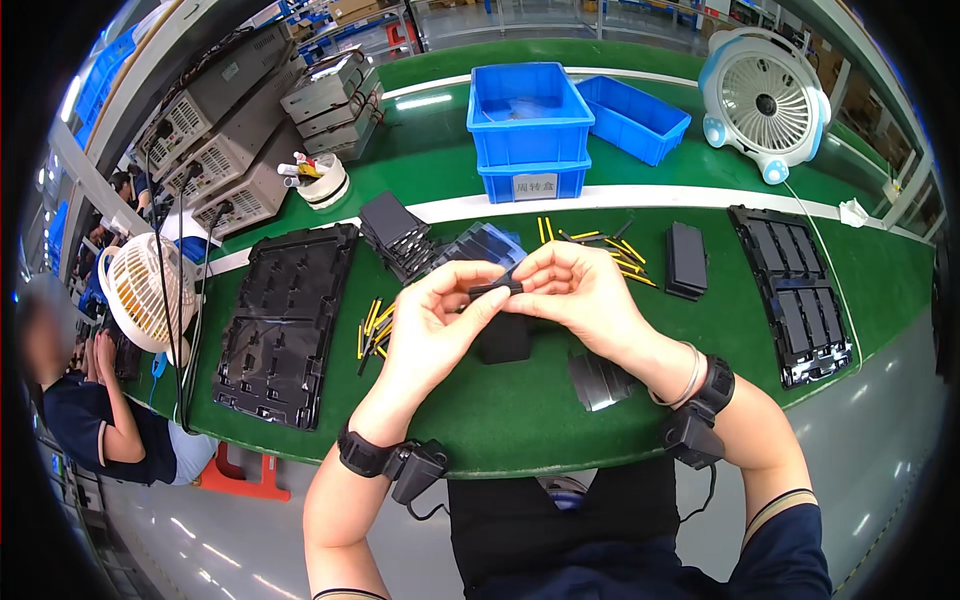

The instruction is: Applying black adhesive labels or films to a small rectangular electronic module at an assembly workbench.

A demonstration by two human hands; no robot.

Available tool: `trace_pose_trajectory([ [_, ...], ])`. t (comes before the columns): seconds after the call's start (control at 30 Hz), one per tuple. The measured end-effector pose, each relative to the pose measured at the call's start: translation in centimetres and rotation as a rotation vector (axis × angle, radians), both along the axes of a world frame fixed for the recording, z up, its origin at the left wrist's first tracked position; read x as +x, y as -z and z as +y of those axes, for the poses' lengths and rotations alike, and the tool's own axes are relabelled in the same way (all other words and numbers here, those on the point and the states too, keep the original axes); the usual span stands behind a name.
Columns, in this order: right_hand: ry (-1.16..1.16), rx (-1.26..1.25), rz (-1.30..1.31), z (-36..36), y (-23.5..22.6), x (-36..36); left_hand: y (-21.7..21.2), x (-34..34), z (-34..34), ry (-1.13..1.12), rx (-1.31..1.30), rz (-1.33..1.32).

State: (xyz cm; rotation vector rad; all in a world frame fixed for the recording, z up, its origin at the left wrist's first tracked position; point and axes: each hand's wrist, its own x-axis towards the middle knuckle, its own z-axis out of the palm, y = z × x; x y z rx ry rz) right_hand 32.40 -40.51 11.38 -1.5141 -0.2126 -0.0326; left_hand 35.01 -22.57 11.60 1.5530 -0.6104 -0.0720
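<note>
My left hand (436,312) and my right hand (572,288) meet over the middle of the green bench. Between their fingertips they pinch a small black strip-like piece (488,291), partly hidden by the fingers. Just below my fingers a black rectangular block (507,342) lies on the bench. Beyond my left hand sit a pile of dark flat blocks (395,232) and some clear bluish film sheets (478,246). Black and yellow strips (625,258) lie past my right hand, with more strips (374,328) left of my left hand. Dark film sheets (600,382) rest under my right wrist.
A black tray (285,325) lies at left; another tray (795,285) at right holds dark blocks. Stacked blocks (686,260) stand nearer. Blue bins (530,130), a pen cup (322,185), fans (765,105) and grey instruments (225,150) line the back and left. A person (110,410) sits at left.
</note>
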Motion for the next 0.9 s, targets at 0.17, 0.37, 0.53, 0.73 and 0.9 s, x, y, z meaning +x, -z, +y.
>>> trace_pose_trajectory([
  [0.17,-0.008,-0.041,0.031,0.5,0.2,-0.6,-0.5,-0.1,0.5,-0.06,0.061,0.007],
  [0.37,0.064,-0.125,-0.096,1.4,0.1,-1.4,-0.8,-0.5,0.6,-0.086,0.116,-0.016],
  [0.53,0.049,-0.069,-0.08,1.0,0.6,-0.7,-0.7,-0.4,0.3,-0.144,0.194,-0.068],
  [0.73,0.053,0.172,-0.076,0.0,0.4,0.0,-1.3,0.0,0.9,-0.116,-0.034,0.353],
  [0.9,0.003,0.108,-0.075,0.5,-0.1,-0.5,-1.1,0.0,1.3,-0.072,-0.057,0.357],
])
